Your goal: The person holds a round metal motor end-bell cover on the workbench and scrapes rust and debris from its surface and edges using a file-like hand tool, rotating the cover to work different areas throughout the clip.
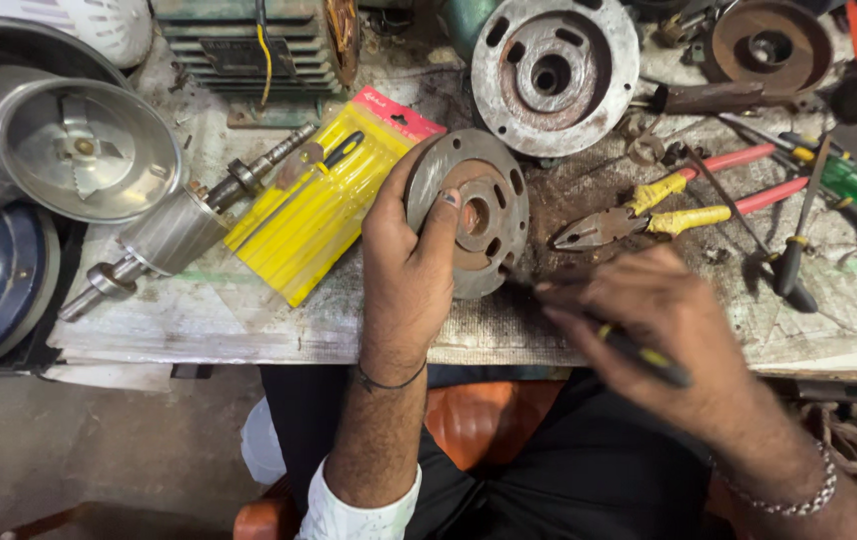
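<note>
1. The left hand [411,262] is clamped on a round metal end plate [474,210], thumb across its rusty face and fingers behind the rim, holding it tilted up on edge on the workbench [249,320].
2. The right hand [649,315], just right of the end plate, is closed around a dark tool with a black and yellow handle [644,355] (the hand is blurred, so the tip is hard to make out); the tip seems to reach the plate's lower right edge.
3. Just left of the end plate lies a yellow packet [314,205] with a red top.
4. Further left of it lies a motor rotor on its shaft [174,232].
5. Right of the end plate lie pliers with yellow and red grips [649,212].
6. Behind the end plate stands a larger grey motor cover [554,70].
</note>
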Available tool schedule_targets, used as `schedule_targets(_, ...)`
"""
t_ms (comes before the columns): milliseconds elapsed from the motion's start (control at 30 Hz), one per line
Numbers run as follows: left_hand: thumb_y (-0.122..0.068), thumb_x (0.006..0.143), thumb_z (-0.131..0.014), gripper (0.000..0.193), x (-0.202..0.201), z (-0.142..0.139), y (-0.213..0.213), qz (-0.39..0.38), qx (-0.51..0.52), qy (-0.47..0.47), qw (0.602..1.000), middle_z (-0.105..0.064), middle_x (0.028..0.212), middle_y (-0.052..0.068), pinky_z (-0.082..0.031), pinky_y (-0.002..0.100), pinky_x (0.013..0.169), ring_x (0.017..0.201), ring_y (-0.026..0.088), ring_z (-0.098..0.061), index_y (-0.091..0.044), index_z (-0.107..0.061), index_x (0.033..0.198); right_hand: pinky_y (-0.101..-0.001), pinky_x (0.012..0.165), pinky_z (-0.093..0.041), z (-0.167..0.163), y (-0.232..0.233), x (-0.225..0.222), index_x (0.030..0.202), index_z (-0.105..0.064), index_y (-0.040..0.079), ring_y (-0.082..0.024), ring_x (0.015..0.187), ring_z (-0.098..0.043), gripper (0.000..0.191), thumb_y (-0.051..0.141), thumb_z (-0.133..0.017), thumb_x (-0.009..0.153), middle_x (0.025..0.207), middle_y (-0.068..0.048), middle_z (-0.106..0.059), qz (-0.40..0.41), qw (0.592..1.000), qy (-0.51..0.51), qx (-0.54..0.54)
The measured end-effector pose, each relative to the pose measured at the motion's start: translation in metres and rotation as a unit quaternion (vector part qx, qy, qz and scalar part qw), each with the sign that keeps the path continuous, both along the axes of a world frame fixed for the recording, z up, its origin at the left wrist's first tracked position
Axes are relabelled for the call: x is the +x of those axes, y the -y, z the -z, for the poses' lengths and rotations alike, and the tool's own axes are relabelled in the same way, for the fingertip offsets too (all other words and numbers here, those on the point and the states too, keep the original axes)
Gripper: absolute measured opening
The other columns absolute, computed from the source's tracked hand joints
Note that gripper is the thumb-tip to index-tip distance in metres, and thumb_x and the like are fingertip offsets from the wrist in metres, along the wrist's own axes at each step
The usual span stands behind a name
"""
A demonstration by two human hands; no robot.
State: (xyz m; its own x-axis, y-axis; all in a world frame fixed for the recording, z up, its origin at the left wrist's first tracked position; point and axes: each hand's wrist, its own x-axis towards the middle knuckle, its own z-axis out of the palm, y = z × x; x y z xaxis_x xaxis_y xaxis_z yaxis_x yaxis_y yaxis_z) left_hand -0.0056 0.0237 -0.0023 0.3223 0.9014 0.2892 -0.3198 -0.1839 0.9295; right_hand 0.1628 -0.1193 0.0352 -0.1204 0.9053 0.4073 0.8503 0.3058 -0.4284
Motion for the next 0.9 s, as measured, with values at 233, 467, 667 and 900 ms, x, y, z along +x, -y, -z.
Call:
schedule_targets(233,-0.003,0.102,-0.057,0.041,-0.003,-0.001,0.002,-0.018,0.052,-0.043,0.998,-0.068,0.131,0.015,-0.053,0.034,0.109,0.122,0.02,-0.066,0.006,-0.053,0.142,-0.0335,0.074,-0.047,0.001,0.002,0.001,0.104,-0.076,0.011,-0.013,0.076,-0.071,0.023,0.011,-0.076,0.081,0.093,-0.002,-0.078,-0.013,1.0,-0.018,0.011)
schedule_targets(467,-0.002,0.102,-0.057,0.041,0.0,0.003,0.002,-0.009,0.056,-0.018,0.998,-0.067,0.132,0.015,-0.053,0.034,0.11,0.123,0.02,-0.065,0.006,-0.052,0.142,-0.0353,0.071,-0.046,-0.014,0.003,-0.014,0.098,-0.076,0.008,-0.019,0.072,-0.069,0.02,0.01,-0.078,0.078,0.084,-0.005,-0.076,0.039,0.999,0.005,0.014)
schedule_targets(667,-0.001,0.102,-0.058,0.04,0.0,0.002,0.001,-0.019,0.074,-0.032,0.997,-0.067,0.132,0.015,-0.052,0.033,0.111,0.123,0.02,-0.065,0.006,-0.054,0.141,-0.0354,0.069,-0.047,-0.013,0.0,-0.016,0.098,-0.076,0.006,-0.019,0.069,-0.069,0.02,0.01,-0.078,0.079,0.081,-0.006,-0.074,0.033,0.999,0.021,0.017)
schedule_targets(900,-0.002,0.101,-0.06,0.037,-0.001,0.0,-0.001,-0.034,0.082,-0.057,0.994,-0.069,0.128,0.014,-0.052,0.033,0.109,0.12,0.02,-0.066,0.006,-0.057,0.137,-0.0366,0.069,-0.047,-0.012,0.001,-0.009,0.102,-0.076,0.007,-0.018,0.074,-0.071,0.026,0.009,-0.076,0.076,0.082,-0.005,-0.075,0.005,0.999,0.042,-0.001)
